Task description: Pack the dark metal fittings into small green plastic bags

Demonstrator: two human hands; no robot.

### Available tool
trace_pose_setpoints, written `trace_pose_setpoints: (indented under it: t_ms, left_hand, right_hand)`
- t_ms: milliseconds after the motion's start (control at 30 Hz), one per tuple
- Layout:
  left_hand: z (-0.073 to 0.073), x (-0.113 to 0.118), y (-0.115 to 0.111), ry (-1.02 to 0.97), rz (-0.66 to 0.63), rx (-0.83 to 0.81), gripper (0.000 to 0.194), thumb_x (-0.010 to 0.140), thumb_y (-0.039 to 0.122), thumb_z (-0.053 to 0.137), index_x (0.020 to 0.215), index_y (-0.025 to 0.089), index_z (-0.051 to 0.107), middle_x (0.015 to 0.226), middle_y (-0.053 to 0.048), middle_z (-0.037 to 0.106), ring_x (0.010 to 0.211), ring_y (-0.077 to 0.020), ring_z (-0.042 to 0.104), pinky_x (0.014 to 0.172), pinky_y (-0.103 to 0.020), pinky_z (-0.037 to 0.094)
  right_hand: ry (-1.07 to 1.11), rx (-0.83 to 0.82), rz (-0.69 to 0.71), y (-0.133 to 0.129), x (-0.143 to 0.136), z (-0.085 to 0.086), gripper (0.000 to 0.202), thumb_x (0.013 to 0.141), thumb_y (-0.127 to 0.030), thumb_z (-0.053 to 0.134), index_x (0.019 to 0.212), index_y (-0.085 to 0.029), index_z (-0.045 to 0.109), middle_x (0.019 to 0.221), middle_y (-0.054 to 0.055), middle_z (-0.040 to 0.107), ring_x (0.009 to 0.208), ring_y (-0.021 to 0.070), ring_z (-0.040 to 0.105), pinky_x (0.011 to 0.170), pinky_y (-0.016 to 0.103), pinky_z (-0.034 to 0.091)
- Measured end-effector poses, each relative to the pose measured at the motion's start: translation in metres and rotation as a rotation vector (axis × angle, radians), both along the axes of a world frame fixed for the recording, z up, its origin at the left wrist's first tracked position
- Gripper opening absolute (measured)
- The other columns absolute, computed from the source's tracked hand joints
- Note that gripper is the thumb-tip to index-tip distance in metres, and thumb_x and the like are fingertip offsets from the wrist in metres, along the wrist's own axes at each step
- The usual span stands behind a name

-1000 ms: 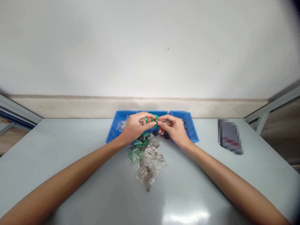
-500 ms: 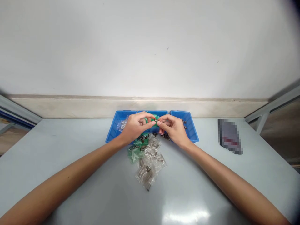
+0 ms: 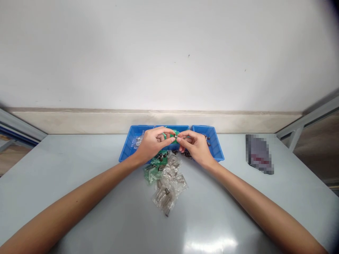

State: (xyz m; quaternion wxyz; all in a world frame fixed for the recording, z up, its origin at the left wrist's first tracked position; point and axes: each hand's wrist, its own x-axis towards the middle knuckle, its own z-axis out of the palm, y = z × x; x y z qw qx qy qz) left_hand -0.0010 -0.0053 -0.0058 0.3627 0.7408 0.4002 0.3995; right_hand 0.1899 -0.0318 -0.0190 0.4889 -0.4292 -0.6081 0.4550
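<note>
A small metal fastener [image 3: 175, 136] is pinched at the fingertips of both hands, just above the middle blue bin [image 3: 172, 127]. My left hand [image 3: 152, 143] is closed on it from the left, thumb against forefinger. From the other side, my right hand [image 3: 196, 144] pinches it too; its exact shape is partly covered by the fingers. Under the hands lie loose dark bolts [image 3: 188, 154], a green plastic bag with hardware [image 3: 153, 173] and clear bags of metal parts [image 3: 168, 192].
The left blue bin [image 3: 126, 151] contains a clear bag of small shiny parts [image 3: 138, 141]. Several dark fasteners lie in the right blue bin [image 3: 217, 150]. A blurred dark grey item [image 3: 260, 154] lies on the table [image 3: 106, 211] at right. A wall [image 3: 169, 70] stands behind.
Both hands keep their pinch in nearly the same place. The fastener between the fingertips appears slightly turned, and the whole view has shifted very slightly.
</note>
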Motion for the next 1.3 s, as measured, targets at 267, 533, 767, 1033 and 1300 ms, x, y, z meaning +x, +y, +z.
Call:
trace_pose_setpoints:
  t_ms: [267, 533, 767, 1033, 1300]
  left_hand:
    - [0.0014, -0.0006, -0.0006, 0.017, -0.003, 0.021, 0.023, 0.085, 0.035, 0.069, 0.097, 0.016, 0.074, 0.078, -0.002, 0.061, 0.056, -0.0090, 0.046, 0.053, -0.021, 0.039]
    - [0.0012, -0.0011, -0.0002, 0.031, -0.002, 0.030, 0.023, 0.085, 0.035, 0.069, 0.097, 0.016, 0.074, 0.079, -0.002, 0.062, 0.057, -0.0088, 0.046, 0.054, -0.021, 0.039]
    - [0.0011, -0.0010, -0.0006, 0.031, -0.001, 0.029, 0.023, 0.085, 0.035, 0.069, 0.097, 0.017, 0.074, 0.079, -0.002, 0.063, 0.056, -0.0091, 0.047, 0.053, -0.022, 0.039]
    - [-0.0007, -0.0017, 0.0002, 0.012, 0.002, 0.013, 0.026, 0.086, 0.039, 0.068, 0.098, 0.017, 0.075, 0.082, -0.004, 0.064, 0.055, -0.0090, 0.046, 0.051, -0.021, 0.038]
    - [-0.0017, -0.0024, 0.0012, 0.010, -0.006, 0.009, 0.024, 0.086, 0.037, 0.068, 0.098, 0.017, 0.074, 0.079, -0.003, 0.063, 0.057, -0.0095, 0.048, 0.052, -0.021, 0.039]
  right_hand:
    - [-0.023, 0.013, -0.024, -0.0010, 0.0000, 0.0003, 0.022, 0.084, -0.042, 0.071, 0.087, -0.021, 0.065, 0.062, -0.001, 0.064, 0.052, 0.0171, 0.061, 0.052, 0.029, 0.049]
    - [-0.024, 0.018, -0.020, -0.0003, 0.0001, -0.0004, 0.022, 0.084, -0.041, 0.071, 0.086, -0.020, 0.064, 0.061, -0.001, 0.062, 0.052, 0.0165, 0.060, 0.052, 0.028, 0.047]
    - [-0.009, 0.006, -0.013, -0.0004, -0.0004, -0.0005, 0.025, 0.083, -0.044, 0.072, 0.084, -0.021, 0.063, 0.063, -0.001, 0.062, 0.052, 0.0163, 0.059, 0.051, 0.029, 0.047]
    - [-0.033, 0.012, -0.015, -0.0010, 0.0001, 0.0011, 0.023, 0.085, -0.043, 0.070, 0.083, -0.021, 0.063, 0.060, -0.001, 0.062, 0.052, 0.0165, 0.058, 0.052, 0.029, 0.046]
    - [-0.046, 0.041, -0.036, -0.0009, 0.0001, -0.0006, 0.021, 0.085, -0.040, 0.069, 0.091, -0.021, 0.066, 0.068, -0.001, 0.063, 0.053, 0.0156, 0.059, 0.052, 0.028, 0.046]
